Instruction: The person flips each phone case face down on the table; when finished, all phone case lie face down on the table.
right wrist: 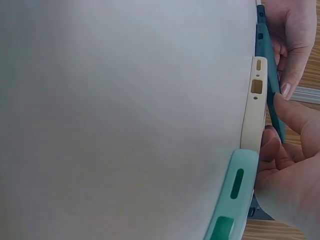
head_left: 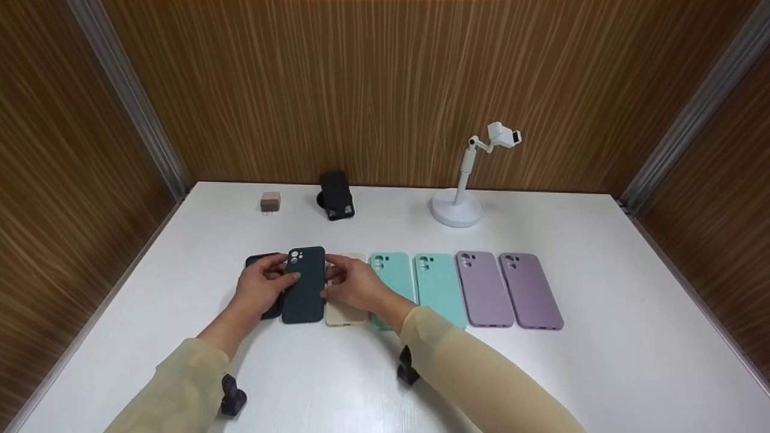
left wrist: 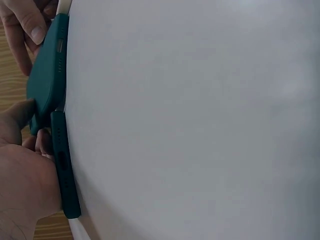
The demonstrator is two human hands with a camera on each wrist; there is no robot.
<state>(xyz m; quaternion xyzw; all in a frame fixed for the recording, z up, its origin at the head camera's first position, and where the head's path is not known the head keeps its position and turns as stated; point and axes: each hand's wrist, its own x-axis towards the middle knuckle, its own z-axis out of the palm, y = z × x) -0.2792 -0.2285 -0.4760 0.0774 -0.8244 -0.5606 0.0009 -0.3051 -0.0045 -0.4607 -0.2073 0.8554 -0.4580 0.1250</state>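
Note:
Both hands pinch a dark green phone case (head_left: 305, 300) by its opposite long edges, its camera cutouts at the far end. My left hand (head_left: 257, 287) grips the left edge, thumb on the back face. At the right edge is my right hand (head_left: 359, 284), above a cream phone case (head_left: 346, 316). In the left wrist view the held green case (left wrist: 47, 70) is tilted, its far end raised. A second dark green case (left wrist: 65, 167) lies left of it, partly under the left hand. In the right wrist view the cream case (right wrist: 255, 105) lies beside the mint one (right wrist: 235, 185).
Rightward in the row lie two mint cases (head_left: 442, 294) and two purple cases (head_left: 486, 294). Behind stand a white phone stand (head_left: 456, 210), a black phone-like object (head_left: 338, 195) on a round base, and a small pink plug (head_left: 271, 201). Wood-grain panels (head_left: 385, 90) enclose the white table (head_left: 313, 379).

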